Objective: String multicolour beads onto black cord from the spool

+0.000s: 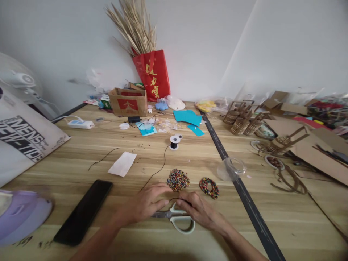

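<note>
My left hand (148, 203) and my right hand (196, 207) rest close together on the wooden table (81, 159), fingertips pinched on a thin black cord (160, 169) between them. The cord runs up the table to a small spool (174, 142). Just beyond my fingers lies a pile of multicoloured beads (178, 179), and to its right a finished beaded ring (208, 187). White-handled scissors (175, 217) lie under my hands, partly covered by them.
A black phone (83, 211) lies at the left, with a white paper scrap (122, 163) beyond it. A clear plastic cup (231, 169) lies on its side at the right. A cardboard box (128, 102), a red bag (153, 75) of dried stalks and cardboard models (241, 119) stand farther back.
</note>
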`<state>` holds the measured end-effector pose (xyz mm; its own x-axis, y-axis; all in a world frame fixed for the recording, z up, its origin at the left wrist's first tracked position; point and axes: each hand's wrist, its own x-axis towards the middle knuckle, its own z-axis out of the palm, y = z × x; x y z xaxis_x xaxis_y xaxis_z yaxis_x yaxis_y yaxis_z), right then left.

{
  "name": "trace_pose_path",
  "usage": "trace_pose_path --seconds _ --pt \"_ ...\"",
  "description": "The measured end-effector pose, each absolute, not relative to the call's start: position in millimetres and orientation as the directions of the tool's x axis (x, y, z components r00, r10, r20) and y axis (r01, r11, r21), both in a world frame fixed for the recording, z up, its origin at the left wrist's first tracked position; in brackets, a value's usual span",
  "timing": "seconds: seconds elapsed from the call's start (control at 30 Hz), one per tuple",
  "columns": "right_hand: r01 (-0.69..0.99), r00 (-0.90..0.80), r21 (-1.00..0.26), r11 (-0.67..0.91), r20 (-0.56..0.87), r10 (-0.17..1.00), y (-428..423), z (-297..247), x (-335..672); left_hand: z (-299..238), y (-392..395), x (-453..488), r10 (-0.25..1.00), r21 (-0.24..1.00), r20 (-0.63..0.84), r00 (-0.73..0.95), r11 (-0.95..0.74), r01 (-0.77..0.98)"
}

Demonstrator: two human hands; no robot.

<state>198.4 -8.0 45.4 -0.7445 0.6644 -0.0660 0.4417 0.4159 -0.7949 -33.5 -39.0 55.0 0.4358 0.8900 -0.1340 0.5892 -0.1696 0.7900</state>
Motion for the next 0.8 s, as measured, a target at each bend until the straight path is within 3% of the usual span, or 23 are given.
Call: trace_pose_path --seconds 0.17,0.3,0.47,0.63,0.8 --pt "0.385 -0.734 -0.83 0.404 -0.01 0.679 -5.4 47.1 197.2 38.7 -25.5 2.2 0.907 0.878 -0.169 0.385 -0.039 0.478" --pt "0.485 -0.692 -0.784 0.387 -0.073 0.719 -2.0 45.2 203.0 27.5 -20.2 3.4 0.933 0.957 -0.154 0.326 0.058 0.286" --pt "0.612 -0.725 -0.564 0.554 -0.121 0.678 -13.4 45.2 206.4 30.2 -13.2 -14.6 0.953 0.982 -0.137 0.271 0.094 0.164" --pt "0.592 -0.804 -0.337 0.732 -0.19 0.563 -30.4 38.9 203.8 34.5 -1.4 -28.8 0.966 0.982 -0.146 0.212 0.116 0.149" --pt "0.537 -0.844 -0.306 0.786 -0.182 0.505 -31.9 39.4 208.8 33.1 9.6 -29.0 0.963 0.977 -0.175 0.205 0.145 0.157"
